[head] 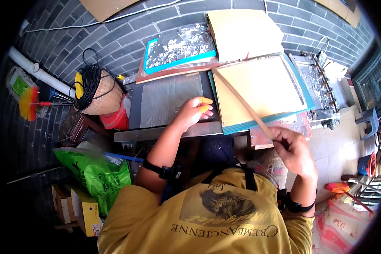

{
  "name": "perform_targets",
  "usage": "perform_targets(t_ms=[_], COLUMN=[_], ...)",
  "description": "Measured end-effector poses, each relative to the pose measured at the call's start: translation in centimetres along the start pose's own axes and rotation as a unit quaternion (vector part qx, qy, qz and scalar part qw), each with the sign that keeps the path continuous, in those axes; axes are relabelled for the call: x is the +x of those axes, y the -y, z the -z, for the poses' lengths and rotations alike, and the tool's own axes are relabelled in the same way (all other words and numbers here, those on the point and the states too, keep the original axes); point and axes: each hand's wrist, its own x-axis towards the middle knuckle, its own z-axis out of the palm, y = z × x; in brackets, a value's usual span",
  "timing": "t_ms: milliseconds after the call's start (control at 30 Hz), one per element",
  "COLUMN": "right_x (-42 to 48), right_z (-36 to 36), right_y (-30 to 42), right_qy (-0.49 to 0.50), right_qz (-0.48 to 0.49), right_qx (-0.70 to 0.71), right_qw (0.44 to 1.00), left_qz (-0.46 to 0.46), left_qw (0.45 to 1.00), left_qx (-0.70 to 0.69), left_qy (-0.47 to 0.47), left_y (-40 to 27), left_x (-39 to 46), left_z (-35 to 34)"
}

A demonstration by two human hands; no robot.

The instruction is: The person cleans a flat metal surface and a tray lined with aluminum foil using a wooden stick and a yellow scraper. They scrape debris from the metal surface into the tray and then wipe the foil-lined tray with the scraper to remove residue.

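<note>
My right hand (293,149) is closed on the near end of a long, thin, flat strip (244,103). The strip slants up and left across a pale sheet or board (257,90), which lies on a teal ribbed mat (241,128). Between that board and a grey translucent sheet (168,100) on a dark board, my left hand (198,111) is half curled, with orange covers on two fingertips. Nothing can be made out in it. Whether the strip touches the board cannot be told.
Behind are a blue-rimmed tray (181,65) of dark and silvery flakes and a pale stack (246,35). A flake-covered metal device (322,85) stands right. At left, a black cable coil (96,79) rests on a basket (109,95); a green plastic bag (95,174) is below.
</note>
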Motion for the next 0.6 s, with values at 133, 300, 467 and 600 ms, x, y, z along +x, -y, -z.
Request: perform_targets(t_ms=[133, 300, 467, 600], right_x=[-0.5, 0.1, 0.2, 0.2], right_z=[-0.4, -2.4, -2.0, -0.4], right_y=[0.1, 0.6, -0.5, -1.5], right_qy=[0.063, 0.145, 0.104, 0.034], right_qz=[0.023, 0.061, 0.049, -0.034], right_qx=[0.002, -0.037, -0.035, 0.069], right_qw=[0.998, 0.987, 0.993, 0.996], left_qz=[-0.043, -0.117, -0.142, -0.091], left_qw=[0.995, 0.948, 0.844, 0.831], left_qx=[0.072, 0.251, 0.415, 0.395], left_qy=[-0.047, -0.159, -0.31, -0.381], left_y=[-1.1, -2.9, -5.2, -5.2], left_x=[0.4, 5.0, 9.0, 11.5], left_z=[3.2, 9.5, 14.8, 18.6])
